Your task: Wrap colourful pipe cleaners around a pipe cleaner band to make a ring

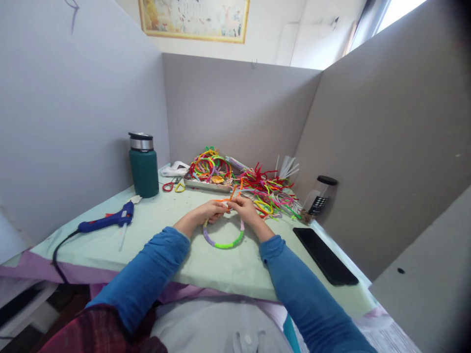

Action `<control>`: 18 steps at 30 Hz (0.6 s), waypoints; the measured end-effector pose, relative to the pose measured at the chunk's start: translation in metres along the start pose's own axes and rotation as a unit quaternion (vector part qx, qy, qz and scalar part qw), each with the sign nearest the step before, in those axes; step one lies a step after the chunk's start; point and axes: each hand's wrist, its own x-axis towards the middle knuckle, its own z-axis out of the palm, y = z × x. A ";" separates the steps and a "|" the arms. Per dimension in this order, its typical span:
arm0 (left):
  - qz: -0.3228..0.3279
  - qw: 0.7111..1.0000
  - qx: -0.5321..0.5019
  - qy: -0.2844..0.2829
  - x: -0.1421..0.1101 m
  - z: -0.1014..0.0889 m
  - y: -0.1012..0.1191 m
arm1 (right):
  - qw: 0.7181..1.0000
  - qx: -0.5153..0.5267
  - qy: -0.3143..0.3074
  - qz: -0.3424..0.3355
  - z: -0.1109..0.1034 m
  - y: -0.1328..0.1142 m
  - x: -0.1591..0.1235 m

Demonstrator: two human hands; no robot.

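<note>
A ring wrapped in coloured fuzzy pipe cleaner (223, 246), with green, purple, yellow and pink stretches, is held upright or tilted above the table by its far side. My left hand (210, 212) pinches that far side. Close beside it, almost touching, my right hand (243, 208) has its fingers closed at the same spot, around an orange pipe cleaner (233, 192) whose loose end sticks up. The fingertips cover the place where orange strand and ring meet.
A metal tray (206, 185) heaped with colourful rings and a pile of pipe cleaners (263, 181) lie behind my hands. At left stand a green bottle (143, 171) and a blue glue gun (106, 220). A black phone (326, 255) and a clear jar (319, 196) are at right.
</note>
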 end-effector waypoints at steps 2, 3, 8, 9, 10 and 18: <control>0.001 1.000 -0.002 -0.002 0.001 -0.001 -0.001 | 1.000 -0.016 0.002 -0.008 0.000 0.000 -0.001; 0.001 1.000 -0.004 -0.002 0.002 -0.002 -0.002 | 1.000 -0.026 0.005 -0.013 0.000 -0.001 -0.001; 0.011 1.000 -0.008 -0.007 0.005 -0.004 -0.006 | 0.997 -0.062 0.021 -0.042 0.002 -0.007 -0.004; 0.013 1.000 -0.007 -0.010 0.005 -0.004 -0.006 | 0.996 -0.067 0.022 -0.047 0.003 -0.007 -0.004; 0.014 1.000 -0.006 -0.011 0.005 -0.004 -0.006 | 0.996 -0.073 0.023 -0.051 0.003 -0.008 -0.004; -0.008 1.000 0.002 0.011 0.005 -0.001 -0.002 | 0.995 -0.088 0.019 -0.043 0.006 -0.006 -0.004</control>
